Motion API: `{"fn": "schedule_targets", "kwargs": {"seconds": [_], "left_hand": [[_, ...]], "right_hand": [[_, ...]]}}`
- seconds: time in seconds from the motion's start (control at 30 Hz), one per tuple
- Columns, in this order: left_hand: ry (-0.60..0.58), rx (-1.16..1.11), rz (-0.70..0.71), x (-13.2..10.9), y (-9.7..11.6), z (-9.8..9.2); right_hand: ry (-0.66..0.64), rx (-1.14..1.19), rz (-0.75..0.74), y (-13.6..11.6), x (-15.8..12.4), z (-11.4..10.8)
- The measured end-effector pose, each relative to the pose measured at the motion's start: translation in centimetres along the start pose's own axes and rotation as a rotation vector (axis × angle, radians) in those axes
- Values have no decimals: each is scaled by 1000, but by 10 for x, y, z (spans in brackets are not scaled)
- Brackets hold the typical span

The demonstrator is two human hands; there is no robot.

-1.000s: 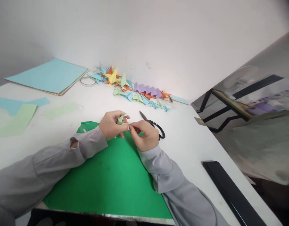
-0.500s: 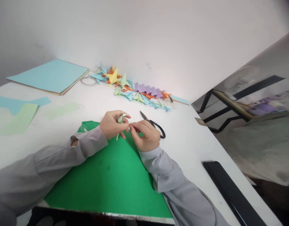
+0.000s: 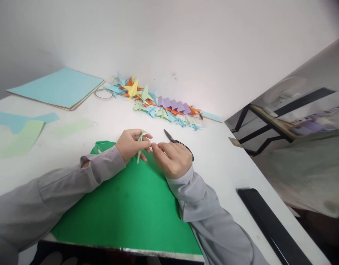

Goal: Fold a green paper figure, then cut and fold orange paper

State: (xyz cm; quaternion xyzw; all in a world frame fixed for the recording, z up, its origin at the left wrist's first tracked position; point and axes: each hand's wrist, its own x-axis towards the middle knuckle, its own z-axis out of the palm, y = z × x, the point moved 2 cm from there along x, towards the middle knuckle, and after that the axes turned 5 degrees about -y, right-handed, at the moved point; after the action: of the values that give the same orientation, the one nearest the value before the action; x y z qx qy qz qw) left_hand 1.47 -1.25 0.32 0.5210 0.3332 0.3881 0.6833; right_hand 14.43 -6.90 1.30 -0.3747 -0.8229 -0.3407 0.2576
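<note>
My left hand (image 3: pixel 130 145) pinches a small folded pale green paper figure (image 3: pixel 140 145) above the far end of a green sheet (image 3: pixel 125 206) on the white table (image 3: pixel 219 165). Its fingers are closed round the fold. My right hand (image 3: pixel 173 158) meets it from the right, thumb and forefinger pinched on the same paper at its right tip. Both sleeves are grey. Black scissors (image 3: pixel 171 139) lie just behind my right hand, their handles partly hidden by it.
A row of coloured folded paper figures (image 3: pixel 155 103) lies along the wall. A stack of coloured sheets (image 3: pixel 59 88), a tape ring (image 3: pixel 103 94) and paper offcuts (image 3: pixel 20 129) sit at the left. A black flat object (image 3: pixel 271 224) lies near the table's right edge.
The green paper figure has turned from spread-out to narrow and upright between my fingers. My right hand has rolled a little to the right, covering more of the scissors.
</note>
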Motion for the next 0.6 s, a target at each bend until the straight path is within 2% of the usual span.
{"fn": "schedule_targets", "kwargs": {"seconds": [0.27,0.43,0.53,0.6], "left_hand": [[21,-55,-34,-2,1,1],[34,-47,-26,-1,1,1],[29,-41,-16,-1,2,1],[24,-32,-2,0,2,0]], "right_hand": [[13,-57,-47,-1,3,-2],[48,-28,-27,-2,2,-2],[46,124,101,-3,1,0],[36,321,291,-3,0,2]]}}
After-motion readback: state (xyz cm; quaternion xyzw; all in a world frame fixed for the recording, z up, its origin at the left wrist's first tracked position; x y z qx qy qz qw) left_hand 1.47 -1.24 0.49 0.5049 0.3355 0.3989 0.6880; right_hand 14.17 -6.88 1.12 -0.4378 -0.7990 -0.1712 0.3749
